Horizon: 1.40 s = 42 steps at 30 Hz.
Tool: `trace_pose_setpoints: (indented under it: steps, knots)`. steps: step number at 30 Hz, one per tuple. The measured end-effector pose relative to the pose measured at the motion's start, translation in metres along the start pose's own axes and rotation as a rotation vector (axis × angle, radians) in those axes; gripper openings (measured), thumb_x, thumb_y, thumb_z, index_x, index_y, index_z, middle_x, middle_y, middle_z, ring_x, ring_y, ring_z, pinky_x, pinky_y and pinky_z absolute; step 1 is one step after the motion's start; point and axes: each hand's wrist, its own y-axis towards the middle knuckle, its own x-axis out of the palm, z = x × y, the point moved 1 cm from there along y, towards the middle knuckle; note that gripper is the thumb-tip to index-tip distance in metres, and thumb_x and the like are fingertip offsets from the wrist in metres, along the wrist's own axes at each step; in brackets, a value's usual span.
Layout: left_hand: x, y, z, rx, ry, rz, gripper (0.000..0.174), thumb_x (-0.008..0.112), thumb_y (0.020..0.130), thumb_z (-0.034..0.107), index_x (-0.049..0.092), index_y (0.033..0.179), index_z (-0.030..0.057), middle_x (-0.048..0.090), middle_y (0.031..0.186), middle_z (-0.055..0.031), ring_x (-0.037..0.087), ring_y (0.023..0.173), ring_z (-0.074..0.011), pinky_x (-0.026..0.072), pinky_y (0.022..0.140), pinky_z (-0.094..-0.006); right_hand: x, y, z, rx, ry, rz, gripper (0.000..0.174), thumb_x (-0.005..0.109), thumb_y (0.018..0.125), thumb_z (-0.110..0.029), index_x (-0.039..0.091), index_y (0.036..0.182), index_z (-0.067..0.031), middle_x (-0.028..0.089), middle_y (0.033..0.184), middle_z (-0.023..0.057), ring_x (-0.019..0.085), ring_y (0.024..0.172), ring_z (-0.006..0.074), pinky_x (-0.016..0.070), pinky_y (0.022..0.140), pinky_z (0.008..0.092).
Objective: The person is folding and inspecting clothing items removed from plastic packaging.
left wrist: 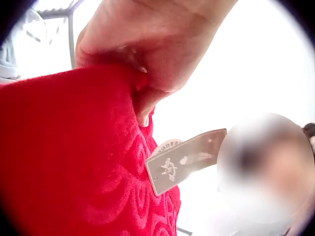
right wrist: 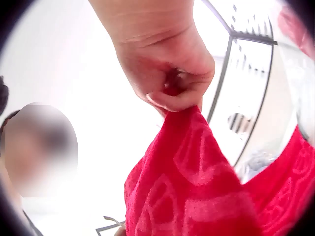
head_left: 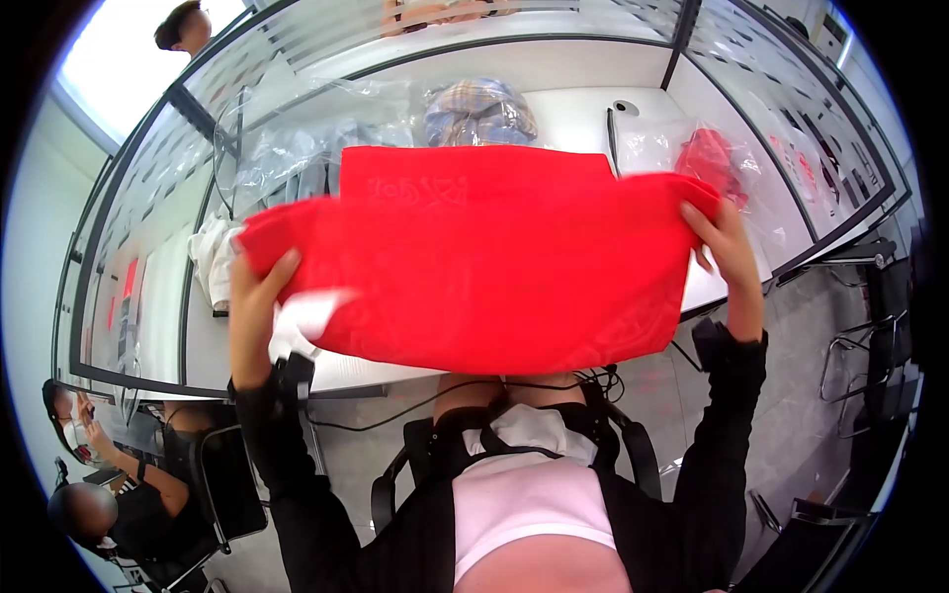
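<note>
A red towel [head_left: 494, 267] with a raised pattern is stretched between both hands, lifted over the table edge. My left hand [head_left: 259, 301] pinches its left corner, thumb on the near side. In the left wrist view a grey paper tag [left wrist: 184, 162] hangs from the patterned side, just below the left hand [left wrist: 147, 39]. My right hand [head_left: 730, 245] grips the opposite corner. The right wrist view shows the right hand [right wrist: 167, 69] with curled fingers and the towel [right wrist: 182, 182] falling in folds below them. Behind the towel, a second flat red piece [head_left: 425, 170] shows along its upper edge.
Clear plastic bags [head_left: 316, 148] with grey cloth lie at the back left, beside a bagged plaid item [head_left: 479, 111]. Another bag with a red item [head_left: 712, 163] is at the right. White cloth [head_left: 211, 259] sits at the left. Glass partitions surround the table; a black cable [head_left: 395, 420] hangs in front.
</note>
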Motion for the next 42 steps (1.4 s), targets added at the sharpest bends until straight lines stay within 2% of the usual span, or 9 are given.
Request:
trace_pose_setpoints:
  steps: [2,4,6,12,15,20,26,36,42]
  knots:
    - [0.008,0.038,-0.034,0.045,0.153,-0.035,0.025,0.062,0.083,0.016,0.061,0.098,-0.0036,0.064,0.086,-0.0042,0.057,0.077,-0.01,0.0449,0.069,-0.0244,0.005,0.035,0.024,0.071,-0.158,-0.032,0.03,0.058,0.088,-0.023,0.058,0.102,0.004,0.057,0.064,0.0033,0.044,0.041,0.0066,0.0359,0.04,0.0221]
    - [0.015,0.068,-0.06,-0.007,0.384,-0.057,0.03,0.063,0.083,0.023,0.061,0.1,-0.0023,0.067,0.085,-0.011,0.061,0.075,-0.0134,0.0464,0.068,-0.0275,0.018,0.066,0.061,-0.322,-0.307,0.084,0.024,0.056,0.088,-0.017,0.058,0.101,0.0023,0.062,0.067,0.0107,0.058,0.05,0.0141,0.0458,0.05,0.0274]
    - [0.025,0.09,-0.077,0.028,0.39,-0.108,0.031,0.063,0.082,0.025,0.062,0.098,-0.002,0.067,0.084,-0.013,0.063,0.074,-0.0161,0.0472,0.067,-0.0292,0.017,0.087,0.064,-0.044,-0.364,-0.068,0.023,0.054,0.088,-0.015,0.057,0.103,0.0027,0.062,0.067,0.0124,0.062,0.05,0.0177,0.0469,0.051,0.0284]
    - [0.039,0.133,-0.094,-0.031,0.353,-0.067,0.034,0.064,0.081,0.026,0.061,0.101,-0.0018,0.067,0.086,-0.0133,0.064,0.075,-0.0196,0.048,0.068,-0.0298,0.011,0.131,0.08,0.05,-0.457,0.003,0.021,0.051,0.089,-0.014,0.057,0.103,0.0018,0.063,0.067,0.0116,0.063,0.047,0.0214,0.0459,0.045,0.0276]
    - [0.044,0.139,-0.098,0.103,0.562,-0.064,0.037,0.065,0.081,0.027,0.059,0.105,-0.0017,0.067,0.088,-0.0146,0.064,0.076,-0.0204,0.0484,0.068,-0.0308,0.01,0.137,0.093,0.103,-0.567,0.008,0.014,0.052,0.087,-0.012,0.056,0.09,0.0014,0.063,0.065,0.0121,0.062,0.047,0.0199,0.0458,0.043,0.0276]
    - [0.035,0.117,-0.106,0.011,0.464,-0.046,0.047,0.069,0.078,0.026,0.051,0.112,-0.0004,0.065,0.087,-0.0141,0.064,0.079,-0.0207,0.0495,0.068,-0.0311,0.011,0.108,0.101,0.021,-0.609,0.01,0.018,0.058,0.083,-0.016,0.056,0.089,0.0007,0.064,0.068,0.0125,0.063,0.05,0.0191,0.0475,0.048,0.0281]
    - [0.011,0.029,-0.133,-0.175,0.381,-0.236,0.059,0.072,0.077,0.023,0.04,0.12,-0.0024,0.061,0.097,-0.0163,0.061,0.085,-0.02,0.0497,0.073,-0.0306,0.017,0.029,0.088,0.186,-0.423,-0.039,0.02,0.061,0.083,-0.019,0.055,0.092,-0.0013,0.064,0.065,0.0087,0.062,0.053,0.0136,0.0446,0.046,0.0239]
    - [0.012,-0.04,-0.124,-0.434,0.05,-0.236,0.057,0.068,0.077,0.008,0.037,0.124,-0.0029,0.061,0.091,-0.0117,0.059,0.084,-0.0148,0.0464,0.069,-0.0234,0.021,-0.036,0.081,0.35,-0.127,-0.059,0.024,0.065,0.081,-0.015,0.054,0.097,-0.0005,0.06,0.061,0.0019,0.051,0.055,0.005,0.0396,0.052,0.0202]
    - [0.014,-0.056,-0.132,-0.479,-0.009,-0.188,0.052,0.069,0.076,0.007,0.043,0.119,-0.005,0.064,0.091,-0.0085,0.058,0.085,-0.0117,0.044,0.074,-0.0223,0.021,-0.035,0.097,0.337,-0.188,-0.129,0.021,0.068,0.078,-0.015,0.056,0.085,0.001,0.042,0.052,-0.0056,0.031,0.051,0.0034,0.0257,0.047,0.0218]
